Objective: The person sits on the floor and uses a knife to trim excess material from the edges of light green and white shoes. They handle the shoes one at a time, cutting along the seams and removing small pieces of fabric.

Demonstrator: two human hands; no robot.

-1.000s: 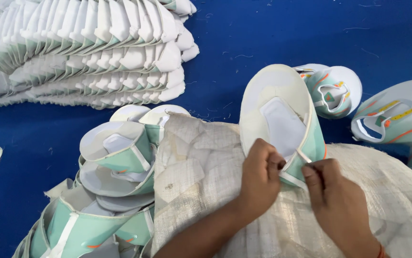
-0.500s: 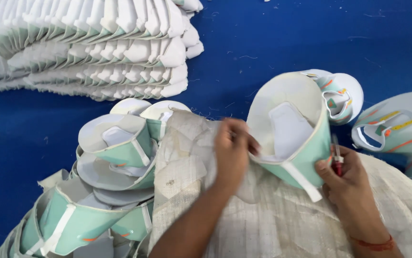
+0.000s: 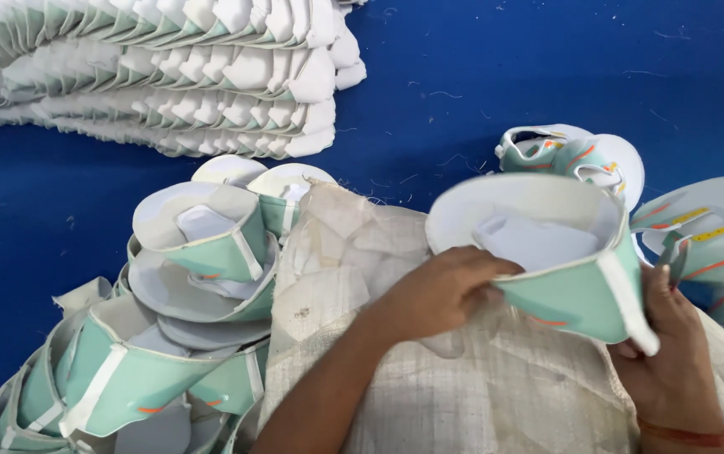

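A curled shoe upper [image 3: 576, 294], mint green outside with a white lining and a white strip down its edge, is held up between both hands over a beige woven sack [image 3: 479, 395]. My left hand [image 3: 442, 294] grips its left rim, fingers reaching inside the opening. My right hand [image 3: 673, 357], with a red thread at the wrist, holds it from below at the right.
A heap of similar green-and-white uppers [image 3: 185, 319] lies at the left of the sack. Rows of stacked white pieces [image 3: 168, 76] fill the top left. Several uppers with orange and yellow marks [image 3: 706, 227] lie at the right on the blue surface [image 3: 479, 84].
The upper has been turned and lifted, its opening now facing left. My left hand moved from the sack to the upper's rim; my right hand shifted under it.
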